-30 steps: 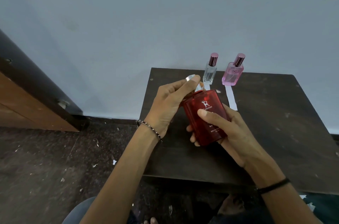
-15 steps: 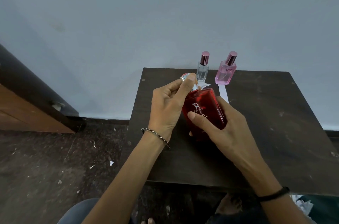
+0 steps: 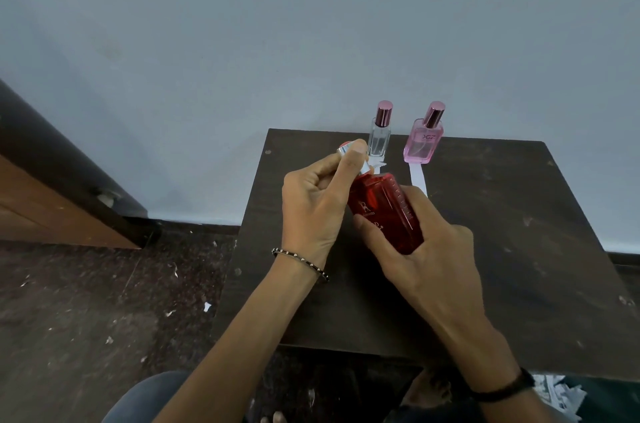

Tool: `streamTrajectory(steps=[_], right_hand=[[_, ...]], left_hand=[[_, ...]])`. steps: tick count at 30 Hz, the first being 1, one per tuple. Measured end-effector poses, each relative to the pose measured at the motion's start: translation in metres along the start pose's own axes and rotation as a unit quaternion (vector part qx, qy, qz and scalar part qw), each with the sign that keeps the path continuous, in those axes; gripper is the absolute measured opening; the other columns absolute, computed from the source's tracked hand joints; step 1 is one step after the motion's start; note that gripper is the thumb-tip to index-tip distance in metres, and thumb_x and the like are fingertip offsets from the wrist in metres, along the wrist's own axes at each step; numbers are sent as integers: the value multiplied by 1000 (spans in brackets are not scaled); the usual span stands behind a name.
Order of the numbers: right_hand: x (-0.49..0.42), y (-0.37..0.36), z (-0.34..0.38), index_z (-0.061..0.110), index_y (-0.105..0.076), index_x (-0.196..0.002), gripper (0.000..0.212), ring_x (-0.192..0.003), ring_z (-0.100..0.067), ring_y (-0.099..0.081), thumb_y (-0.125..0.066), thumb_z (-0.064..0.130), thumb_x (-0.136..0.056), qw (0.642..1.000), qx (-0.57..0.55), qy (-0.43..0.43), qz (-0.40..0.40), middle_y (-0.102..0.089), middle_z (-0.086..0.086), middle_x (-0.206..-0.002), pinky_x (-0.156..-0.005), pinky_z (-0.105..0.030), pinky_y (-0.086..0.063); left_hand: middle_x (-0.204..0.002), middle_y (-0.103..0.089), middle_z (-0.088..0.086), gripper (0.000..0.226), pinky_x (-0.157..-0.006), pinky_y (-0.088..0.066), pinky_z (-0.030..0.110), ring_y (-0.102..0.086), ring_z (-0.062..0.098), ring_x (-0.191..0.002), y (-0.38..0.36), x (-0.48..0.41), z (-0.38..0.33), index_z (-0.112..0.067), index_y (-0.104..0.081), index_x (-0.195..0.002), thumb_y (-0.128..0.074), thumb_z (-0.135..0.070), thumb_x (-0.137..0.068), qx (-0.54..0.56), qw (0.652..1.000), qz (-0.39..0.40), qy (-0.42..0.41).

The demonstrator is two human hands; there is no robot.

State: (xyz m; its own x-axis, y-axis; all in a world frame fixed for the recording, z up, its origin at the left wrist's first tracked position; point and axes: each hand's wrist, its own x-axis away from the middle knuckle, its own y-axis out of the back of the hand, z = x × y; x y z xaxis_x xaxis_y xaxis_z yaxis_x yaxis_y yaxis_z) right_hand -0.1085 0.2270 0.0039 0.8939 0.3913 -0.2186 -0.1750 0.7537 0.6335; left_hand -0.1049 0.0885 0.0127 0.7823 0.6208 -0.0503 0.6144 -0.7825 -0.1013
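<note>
Currently red perfume bottle (image 3: pixel 384 211) held above table (image 3: pixel 519 249), tilted. R hand (image 3: pixel 426 260) wraps body; L hand (image 3: pixel 315 204) pinches cap (image 3: pixel 346 149). Glass: prob. heavy, slick, fragile; grip flat sides, not cap.

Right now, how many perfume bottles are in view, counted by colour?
Red rectangular glass perfume bottle: 1
Clear slim glass perfume bottle with a pink metallic cap: 1
Pink square glass perfume bottle with a pink metallic cap: 1
Total: 3
</note>
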Motion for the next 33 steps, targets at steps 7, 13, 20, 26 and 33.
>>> streamTrajectory(steps=[7,13,20,26,33], right_hand=[[12,-7,4,14,-63,-126,54,-73,-11,-72,-69,47,-83,979,143,93,-109,-76,1,-99,-67,-12,-49],[3,2,1,34,-59,-131,66,-100,-17,-73,-79,58,-73,963,-204,-174,0,-71,5,-118,-89,-43,-60],[-10,9,14,23,-60,-127,45,-96,-30,-74,-65,23,-82,820,-510,-246,82,-75,-14,-112,-77,-38,-62],[-11,14,9,10,-69,-126,68,-98,-32,-66,-48,62,-88,672,-660,-304,142,-69,-20,-121,-83,-49,-55],[-16,12,0,12,-66,-118,68,-81,-21,-46,-37,68,-94,591,-749,-230,193,-50,-14,-105,-73,-32,-35]], left_hand=[[-74,-78,2,27,-67,-53,21,-76,14,-80,15,-17,-17,-14,-77,-77,-67,-33,-92,42,995,-85,35],[-78,-78,-3,26,-71,-45,23,-72,7,-76,26,-23,-21,-17,-77,-79,-67,-38,-91,28,996,-36,76],[-86,-80,0,19,-98,-51,31,-74,7,-93,32,-26,-19,-17,-80,-84,-72,-34,-87,66,990,-16,124],[-92,-78,11,30,-67,-62,30,-78,24,-78,32,-26,-13,-1,-75,-99,-72,-29,-89,74,988,-1,136],[-91,-78,14,31,-62,-61,28,-78,25,-76,26,-24,-12,0,-75,-97,-74,-29,-88,60,989,23,132]])
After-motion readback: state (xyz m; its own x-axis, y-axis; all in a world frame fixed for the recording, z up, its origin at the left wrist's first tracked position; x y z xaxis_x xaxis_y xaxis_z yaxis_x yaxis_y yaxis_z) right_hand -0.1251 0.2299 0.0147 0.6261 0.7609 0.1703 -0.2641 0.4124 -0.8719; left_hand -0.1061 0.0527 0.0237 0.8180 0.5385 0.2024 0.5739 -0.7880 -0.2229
